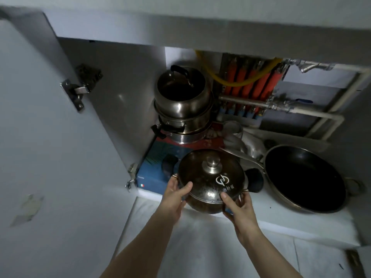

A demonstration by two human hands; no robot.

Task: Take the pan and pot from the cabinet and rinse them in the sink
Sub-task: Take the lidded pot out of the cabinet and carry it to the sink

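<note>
A dark steel pot (208,189) with a glass lid and a metal knob sits at the front edge of the open lower cabinet. My left hand (175,194) grips its left side, thumb over the lid rim. On the pot's right side my right hand (239,205) holds it the same way, thumb on the lid near the printed logo. To the right lies a wide black non-stick pan (303,177) flat on the cabinet floor, its handle (254,180) pointing left behind the pot.
A stack of steel pots (182,105) stands at the back left on a blue box (158,167). Orange and yellow hoses and metal pipes (253,85) fill the back wall. The cabinet door (44,137) hangs open at left. White floor tiles (200,247) lie below.
</note>
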